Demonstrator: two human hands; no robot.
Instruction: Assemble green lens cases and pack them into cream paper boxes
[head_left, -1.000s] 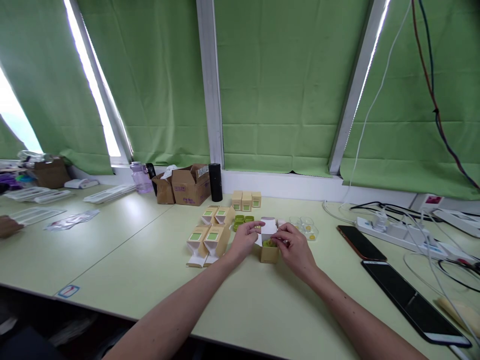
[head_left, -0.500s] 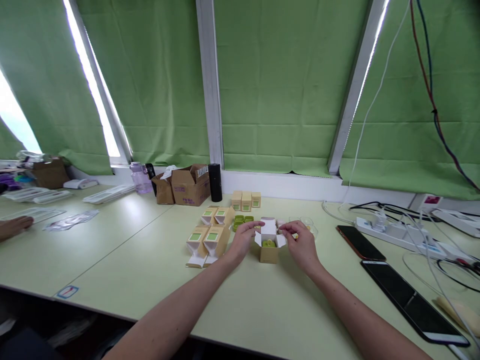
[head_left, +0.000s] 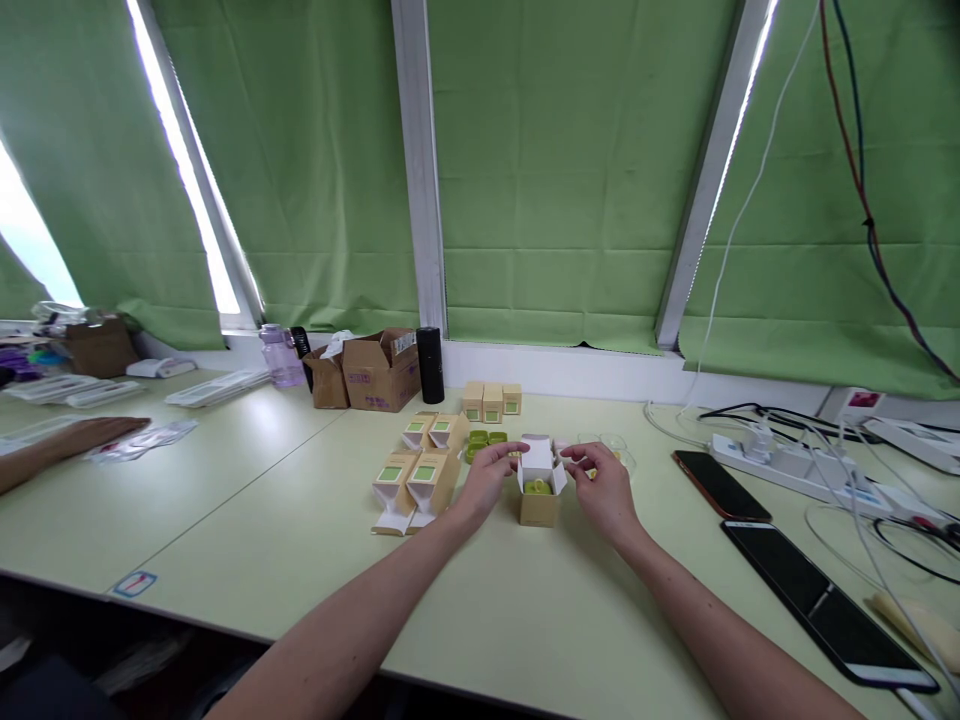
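Side flaps: and up they come! Splayed outward half a second ago, they now stand steeper, which suggests the work has moved from the filling to the flaps.
Small box: upright on the table, mouth open, right between the two sets of fingertips.
Green piece: down inside that box, below the fingertips and in plain sight; a second ago the right fingers were over it.
Left hand: fingers stretched out, tips at the box's rear left; whether they grip the lid flap, I can't tell.
Right hand: thumb and fingertips narrow, just beside the right flap; contact is too small to call.
Pale cartons: left of the left fingers, apart from them.
Clear tray: beyond the right fingers, partly hidden.
Co-worker's hand: well left of the left fingers, now at the flat packets; half a second ago it was short of them.
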